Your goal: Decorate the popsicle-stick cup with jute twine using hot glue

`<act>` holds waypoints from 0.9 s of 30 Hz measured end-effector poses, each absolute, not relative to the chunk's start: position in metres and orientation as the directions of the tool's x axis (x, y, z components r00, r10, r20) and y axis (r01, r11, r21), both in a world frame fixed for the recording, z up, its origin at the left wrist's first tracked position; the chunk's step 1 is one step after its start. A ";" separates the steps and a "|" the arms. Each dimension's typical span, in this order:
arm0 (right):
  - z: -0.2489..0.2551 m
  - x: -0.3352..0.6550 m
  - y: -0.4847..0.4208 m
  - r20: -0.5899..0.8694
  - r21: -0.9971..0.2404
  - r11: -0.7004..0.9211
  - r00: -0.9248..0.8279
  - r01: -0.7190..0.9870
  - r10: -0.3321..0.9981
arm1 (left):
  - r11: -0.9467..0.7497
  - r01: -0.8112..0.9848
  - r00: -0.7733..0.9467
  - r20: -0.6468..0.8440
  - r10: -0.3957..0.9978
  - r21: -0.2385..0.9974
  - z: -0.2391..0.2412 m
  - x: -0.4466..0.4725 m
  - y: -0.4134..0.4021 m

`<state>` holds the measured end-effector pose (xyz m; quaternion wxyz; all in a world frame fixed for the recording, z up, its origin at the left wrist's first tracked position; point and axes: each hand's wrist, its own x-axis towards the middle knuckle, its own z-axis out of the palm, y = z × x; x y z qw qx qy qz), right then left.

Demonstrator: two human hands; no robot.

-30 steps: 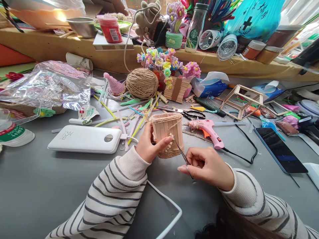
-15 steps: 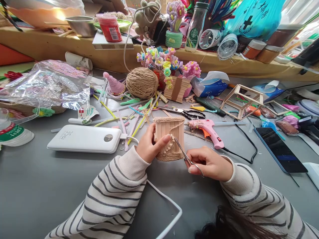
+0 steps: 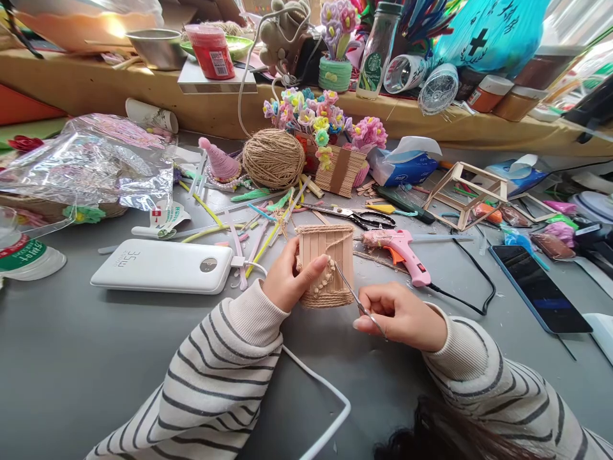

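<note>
My left hand (image 3: 287, 279) is closed round a small pot of wooden sticks (image 3: 326, 264) bound with twine at top and bottom, standing upright on the grey table (image 3: 96, 358). Its thumb presses on a curved row of small beads (image 3: 326, 276) on the pot's front. My right hand (image 3: 400, 314) pinches metal tweezers (image 3: 354, 295), whose tips touch the pot just right of the beads.
Behind the pot lie a pink glue gun (image 3: 400, 248) with its black cord, black scissors (image 3: 364, 218), a twine ball (image 3: 272, 158) and loose coloured sticks. A white power bank (image 3: 163, 266) lies left, a phone (image 3: 539, 287) right, a wooden frame (image 3: 467, 190) behind it.
The pot was tipped toward me a second ago and now stands upright. My right hand moved slightly right, and the tweezer tips stayed at the beads.
</note>
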<state>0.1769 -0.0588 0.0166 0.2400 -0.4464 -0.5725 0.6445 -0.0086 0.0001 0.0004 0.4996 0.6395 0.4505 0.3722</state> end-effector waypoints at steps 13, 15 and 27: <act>0.012 0.177 -0.059 -0.279 -0.958 -0.210 -0.479 0.194 0.832 | -0.067 0.175 0.304 0.011 0.953 0.982 0.000 -0.007 0.001; 0.012 0.177 -0.059 -0.278 -0.958 -0.205 -0.475 0.200 0.835 | -0.062 0.177 0.302 0.006 0.953 0.982 0.001 -0.007 0.001; 0.015 0.180 -0.057 -0.146 -0.975 -0.044 -0.483 0.217 0.863 | -0.086 0.155 0.297 0.036 0.954 0.984 0.003 -0.007 0.000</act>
